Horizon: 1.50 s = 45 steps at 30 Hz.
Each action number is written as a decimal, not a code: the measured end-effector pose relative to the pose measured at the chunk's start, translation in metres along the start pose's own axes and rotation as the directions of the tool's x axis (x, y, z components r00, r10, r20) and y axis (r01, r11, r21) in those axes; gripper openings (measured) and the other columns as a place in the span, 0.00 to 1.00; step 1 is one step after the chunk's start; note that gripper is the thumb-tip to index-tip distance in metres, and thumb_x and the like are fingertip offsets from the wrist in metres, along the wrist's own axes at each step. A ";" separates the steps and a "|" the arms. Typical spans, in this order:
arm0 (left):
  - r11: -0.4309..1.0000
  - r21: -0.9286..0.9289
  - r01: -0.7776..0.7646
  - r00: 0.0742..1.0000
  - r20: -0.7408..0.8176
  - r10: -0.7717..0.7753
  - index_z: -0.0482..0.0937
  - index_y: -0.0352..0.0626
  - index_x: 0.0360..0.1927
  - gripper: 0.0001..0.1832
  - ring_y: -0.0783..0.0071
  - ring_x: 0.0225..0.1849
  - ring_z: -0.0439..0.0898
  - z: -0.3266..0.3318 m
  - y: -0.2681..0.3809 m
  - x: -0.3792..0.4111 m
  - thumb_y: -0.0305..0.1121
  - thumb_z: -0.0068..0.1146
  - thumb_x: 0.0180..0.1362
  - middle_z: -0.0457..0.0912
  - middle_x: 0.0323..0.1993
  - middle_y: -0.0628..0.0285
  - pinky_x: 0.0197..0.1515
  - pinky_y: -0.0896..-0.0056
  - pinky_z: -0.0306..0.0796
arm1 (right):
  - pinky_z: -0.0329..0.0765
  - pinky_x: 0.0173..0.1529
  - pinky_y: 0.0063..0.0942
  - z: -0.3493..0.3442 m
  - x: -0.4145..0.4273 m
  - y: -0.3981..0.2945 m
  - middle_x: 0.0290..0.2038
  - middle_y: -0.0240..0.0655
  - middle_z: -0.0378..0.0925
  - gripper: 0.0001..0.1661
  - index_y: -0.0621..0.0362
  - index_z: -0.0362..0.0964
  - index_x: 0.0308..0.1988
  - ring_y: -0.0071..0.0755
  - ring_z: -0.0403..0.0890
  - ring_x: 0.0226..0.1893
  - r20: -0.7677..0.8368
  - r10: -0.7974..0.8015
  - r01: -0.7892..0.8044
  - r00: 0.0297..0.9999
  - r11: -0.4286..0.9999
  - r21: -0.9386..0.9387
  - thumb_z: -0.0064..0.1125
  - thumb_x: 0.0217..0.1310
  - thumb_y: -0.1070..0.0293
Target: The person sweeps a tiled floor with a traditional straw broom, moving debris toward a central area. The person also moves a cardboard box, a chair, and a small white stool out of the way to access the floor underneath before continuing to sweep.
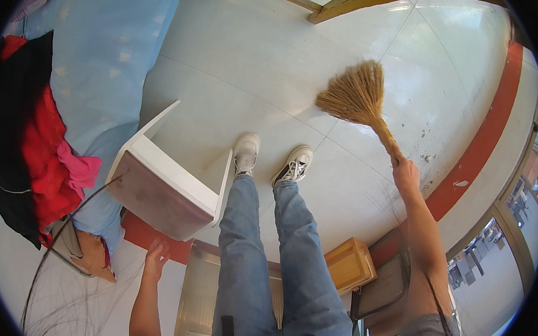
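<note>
My right hand (405,176) grips the short handle of a straw broom (357,94). Its fanned bristles point away from me, over the pale tiled floor (240,56); whether they press on it I cannot tell. Dark specks and a small pale scrap (429,158) lie on the floor to the right of the broom. Low on the left, my left hand (157,253) hangs with loosely bent fingers and holds nothing. Just beyond it stands a white stool or small table (168,184) with a brownish top, close to my left leg.
On the left, a light-blue patterned cloth (113,37) hangs down, with black and red clothes (45,150) piled beside it. Wooden furniture legs (331,14) stand ahead. A red baseboard band (484,137) runs along the right wall. A wooden box (350,264) and a folding chair (383,286) stand behind my right leg.
</note>
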<state>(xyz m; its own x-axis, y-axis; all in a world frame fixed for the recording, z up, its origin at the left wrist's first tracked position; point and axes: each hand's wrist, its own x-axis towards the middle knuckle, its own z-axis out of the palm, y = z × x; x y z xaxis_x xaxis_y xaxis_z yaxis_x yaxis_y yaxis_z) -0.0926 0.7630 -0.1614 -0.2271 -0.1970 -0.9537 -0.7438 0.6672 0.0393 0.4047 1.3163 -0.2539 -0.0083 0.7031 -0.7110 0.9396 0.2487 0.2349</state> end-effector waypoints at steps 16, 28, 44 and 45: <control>0.801 0.560 0.214 0.976 -0.088 -0.200 0.69 0.36 0.57 0.25 0.67 0.41 0.79 0.021 -0.061 -0.135 0.32 0.51 0.54 0.79 0.41 0.55 0.46 0.65 0.72 | 0.77 0.31 0.37 -0.007 -0.015 -0.192 0.27 0.42 0.76 0.21 0.36 0.64 0.55 0.46 0.80 0.27 -0.114 -0.450 0.461 0.886 0.825 0.327 0.52 0.62 0.60; 0.748 0.644 0.159 0.987 -0.115 -0.111 0.76 0.34 0.50 0.17 0.70 0.43 0.78 -0.012 -0.073 -0.137 0.31 0.48 0.59 0.80 0.42 0.56 0.44 0.72 0.72 | 0.75 0.35 0.44 0.046 -0.028 0.145 0.29 0.45 0.78 0.25 0.29 0.63 0.60 0.51 0.79 0.30 -0.141 0.162 -0.150 0.977 0.984 0.097 0.50 0.63 0.57; 0.555 0.829 -0.071 0.990 -0.010 0.142 0.73 0.37 0.51 0.18 0.71 0.34 0.77 0.018 0.025 -0.143 0.29 0.49 0.57 0.80 0.35 0.60 0.39 0.73 0.72 | 0.81 0.33 0.39 0.137 -0.088 0.009 0.30 0.37 0.79 0.21 0.29 0.74 0.48 0.41 0.83 0.32 0.031 -0.013 0.004 0.999 0.967 0.255 0.49 0.59 0.70; 0.587 0.808 -0.042 0.989 -0.048 0.137 0.72 0.38 0.52 0.18 0.71 0.33 0.77 0.032 0.032 -0.154 0.29 0.49 0.57 0.80 0.35 0.61 0.37 0.73 0.71 | 0.81 0.33 0.40 0.149 -0.086 0.042 0.30 0.36 0.80 0.21 0.29 0.76 0.46 0.40 0.83 0.33 -0.012 0.044 -0.037 0.999 0.943 0.331 0.48 0.59 0.71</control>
<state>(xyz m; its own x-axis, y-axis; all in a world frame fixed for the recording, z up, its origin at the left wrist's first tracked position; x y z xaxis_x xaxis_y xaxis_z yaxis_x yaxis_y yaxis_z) -0.0607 0.8377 -0.0227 -0.3563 -0.1381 -0.9241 0.0810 0.9807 -0.1778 0.4959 1.1669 -0.2820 0.0286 0.7215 -0.6918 0.9995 -0.0122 0.0285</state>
